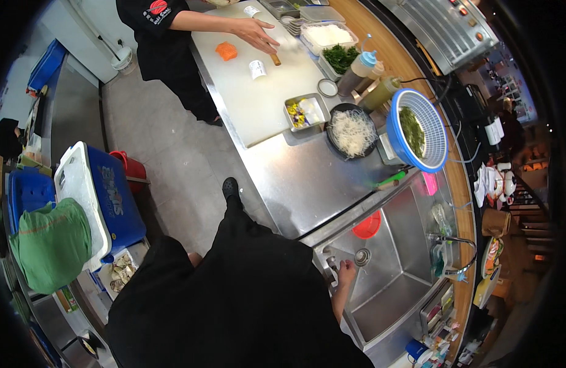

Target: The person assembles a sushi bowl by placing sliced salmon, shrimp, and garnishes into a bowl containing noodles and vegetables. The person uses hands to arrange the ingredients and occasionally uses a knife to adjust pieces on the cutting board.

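My right hand (pixel 346 273) hangs over the near left side of the steel sink (pixel 390 288), close to the round drain (pixel 362 257). Its fingers look curled, and a small greyish object (pixel 332 264) is beside them; whether they grip it is hard to make out. A red plastic strainer (pixel 367 225) lies in the far left corner of the basin. Of my left arm only a small patch of skin, perhaps my left hand (pixel 195 259), shows between folds of black clothing; its fingers are hidden.
Beyond the sink, a steel counter carries a black bowl of white shreds (pixel 353 132), a blue colander (pixel 417 130) and squeeze bottles (pixel 358 69). A co-worker's hand (pixel 256 34) is over the white cutting board (pixel 249 113). A blue cooler box (pixel 114 199) stands left; the faucet (pixel 463 245) arches right.
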`<state>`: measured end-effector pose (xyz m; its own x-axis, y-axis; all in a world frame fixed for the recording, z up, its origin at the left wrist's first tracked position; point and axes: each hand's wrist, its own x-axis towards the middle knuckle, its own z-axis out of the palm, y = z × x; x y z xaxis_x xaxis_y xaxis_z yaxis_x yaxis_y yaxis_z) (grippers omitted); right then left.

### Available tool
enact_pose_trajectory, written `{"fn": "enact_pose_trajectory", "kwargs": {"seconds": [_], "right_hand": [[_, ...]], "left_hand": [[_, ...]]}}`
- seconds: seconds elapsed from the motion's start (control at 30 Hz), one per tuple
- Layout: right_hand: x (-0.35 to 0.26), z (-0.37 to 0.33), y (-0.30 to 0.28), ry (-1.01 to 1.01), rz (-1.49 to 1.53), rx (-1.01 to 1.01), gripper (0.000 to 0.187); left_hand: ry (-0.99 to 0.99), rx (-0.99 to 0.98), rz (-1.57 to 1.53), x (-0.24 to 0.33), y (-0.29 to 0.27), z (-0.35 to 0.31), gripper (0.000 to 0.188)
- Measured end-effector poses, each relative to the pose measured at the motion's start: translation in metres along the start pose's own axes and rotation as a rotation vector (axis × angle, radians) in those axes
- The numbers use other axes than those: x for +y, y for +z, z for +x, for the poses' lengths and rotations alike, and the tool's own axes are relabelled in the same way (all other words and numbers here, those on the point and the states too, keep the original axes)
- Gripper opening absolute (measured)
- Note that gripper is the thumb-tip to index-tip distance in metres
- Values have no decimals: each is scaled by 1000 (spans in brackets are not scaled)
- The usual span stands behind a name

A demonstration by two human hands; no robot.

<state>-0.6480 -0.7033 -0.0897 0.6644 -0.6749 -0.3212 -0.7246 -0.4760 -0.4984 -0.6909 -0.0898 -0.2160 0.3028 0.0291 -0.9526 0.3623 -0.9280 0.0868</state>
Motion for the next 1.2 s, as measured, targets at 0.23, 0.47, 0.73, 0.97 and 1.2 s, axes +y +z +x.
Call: {"fn": "enact_pose_trajectory", "kwargs": {"seconds": [0.23, 0.47, 0.73, 0.97, 1.2], "right_hand": [[-187, -28, 39, -296, 85, 395, 18], [-459, -40, 166, -571, 546, -598, 30], [-687, 41, 238, -44, 1117, -694, 32], [-677, 42, 200, -162, 1222, -740, 28], [-640, 38, 120, -288, 1185, -806, 29]], "left_hand": [[125, 12, 62, 1, -113, 94, 72], [218, 256, -73, 14, -339, 109, 61], [423, 605, -406, 29, -432, 87, 43], [335, 426, -457, -75, -229, 151, 52], [125, -89, -15, -134, -195, 119, 54]]}}
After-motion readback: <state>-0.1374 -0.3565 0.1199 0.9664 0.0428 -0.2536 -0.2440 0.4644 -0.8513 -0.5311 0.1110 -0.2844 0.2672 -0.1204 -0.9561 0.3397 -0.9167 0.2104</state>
